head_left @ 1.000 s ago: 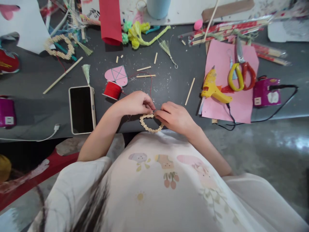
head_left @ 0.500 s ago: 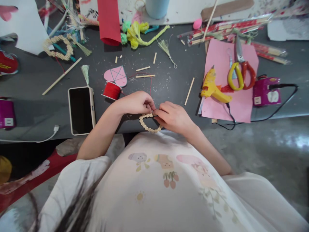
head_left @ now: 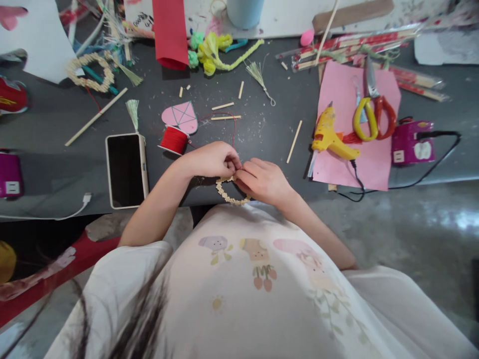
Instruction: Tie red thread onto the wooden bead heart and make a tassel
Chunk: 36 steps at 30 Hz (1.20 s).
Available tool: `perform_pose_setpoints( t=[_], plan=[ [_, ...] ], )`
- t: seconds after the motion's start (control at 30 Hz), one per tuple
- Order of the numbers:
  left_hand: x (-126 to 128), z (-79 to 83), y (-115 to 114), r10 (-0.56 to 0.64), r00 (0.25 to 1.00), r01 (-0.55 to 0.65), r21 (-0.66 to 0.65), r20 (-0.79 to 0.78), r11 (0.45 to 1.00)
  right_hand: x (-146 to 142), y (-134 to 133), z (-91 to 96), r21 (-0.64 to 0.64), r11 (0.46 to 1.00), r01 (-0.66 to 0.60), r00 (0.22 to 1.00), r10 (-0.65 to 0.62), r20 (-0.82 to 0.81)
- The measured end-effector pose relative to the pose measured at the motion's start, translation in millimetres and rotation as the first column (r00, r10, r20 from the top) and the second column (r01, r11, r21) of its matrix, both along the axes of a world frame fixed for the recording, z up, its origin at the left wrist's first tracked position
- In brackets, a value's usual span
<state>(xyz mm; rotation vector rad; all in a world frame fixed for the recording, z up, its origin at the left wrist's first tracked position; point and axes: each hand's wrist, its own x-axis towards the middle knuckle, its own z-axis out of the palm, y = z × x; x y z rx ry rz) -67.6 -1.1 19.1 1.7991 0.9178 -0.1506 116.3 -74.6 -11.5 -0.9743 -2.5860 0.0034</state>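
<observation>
At the table's near edge, both my hands meet over a beige beaded-looking ring (head_left: 226, 197) made of small sticks or pieces. My left hand (head_left: 217, 158) is closed in a pinch at the ring's top, where a red thread (head_left: 234, 133) runs down to its fingertips. My right hand (head_left: 264, 180) is closed too, its thumb and fingers gripping the ring's upper right part. The exact spot where the fingertips meet is partly hidden. Just beyond my left wrist stands a spool of red thread (head_left: 174, 140), beside a pink paper piece (head_left: 181, 117) wound with dark thread.
A phone (head_left: 126, 170) lies left of my arm. Several short sticks (head_left: 294, 141) are scattered ahead. On pink paper (head_left: 354, 172) at right lie a yellow glue gun (head_left: 329, 134) and scissors (head_left: 370, 104). A second beige ring (head_left: 106, 82) lies at the upper left.
My right hand has shifted slightly left, closer to my left fingertips, covering a little more of the ring. My left hand stays nearly still, and the table things have not moved.
</observation>
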Motion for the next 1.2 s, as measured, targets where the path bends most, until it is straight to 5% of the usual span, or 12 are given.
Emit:
perform_pose_setpoints(
  t=[0.5,0.9,1.07,1.2],
  plan=[
    [0.7,2.2,-4.2,-0.030,0.999,0.033,0.220,-0.015,0.975,1.1,0.0,-4.8,-0.014,1.000,0.018,1.000,-0.018,0.001],
    [-4.5,4.5,-2.9,0.165,0.986,-0.141,0.462,-0.011,0.876,2.4,-2.4,-6.2,-0.079,0.997,0.026,0.999,-0.024,0.023],
    [-8.5,4.3,-4.1,0.116,0.993,-0.104,0.512,0.009,0.853,4.0,-2.6,-5.7,-0.009,0.999,0.037,0.999,-0.037,-0.002],
    [-8.7,2.3,-2.1,-0.039,0.998,0.053,0.480,-0.039,0.876,5.0,-3.2,-6.1,-0.001,1.000,0.029,0.999,-0.029,-0.017]
  ],
)
